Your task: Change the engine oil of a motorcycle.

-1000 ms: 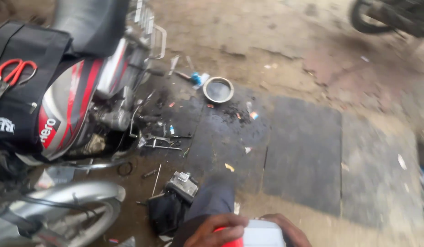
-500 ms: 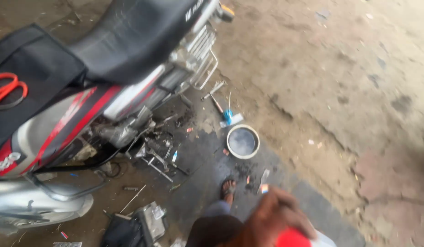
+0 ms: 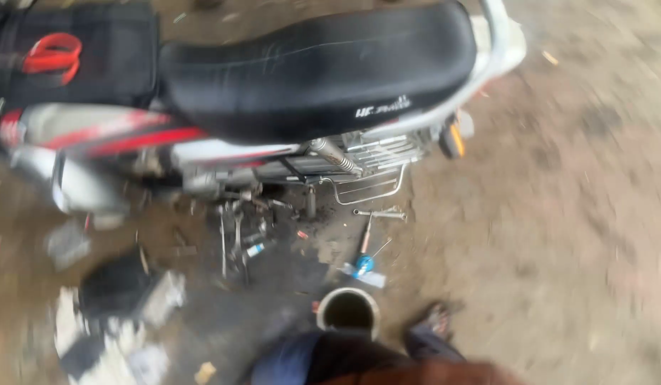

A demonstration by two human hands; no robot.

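Only a blurred brown strip of my hand (image 3: 423,374) shows at the bottom edge, above my knee in dark blue cloth (image 3: 291,360). Which hand it is and what it holds cannot be told. Just ahead of it a round metal bowl (image 3: 348,311) with dark contents stands on the ground. My sandalled foot (image 3: 434,324) rests to the right of the bowl. A blue-handled tool (image 3: 364,265) lies beyond the bowl. A motorcycle with a long black seat (image 3: 316,64) fills the top of the view.
Red-handled scissors (image 3: 52,53) lie on a black bag (image 3: 109,71) on the motorcycle's tank. Several metal tools (image 3: 234,239) are scattered on the oily ground under the engine. A black box and white scraps (image 3: 120,296) lie at the lower left. Bare dirt stretches to the right.
The view has swung so the motorcycle seat now spans the top and the bowl sits close in front. The hand and the red and white thing it covered have dropped almost out of view.
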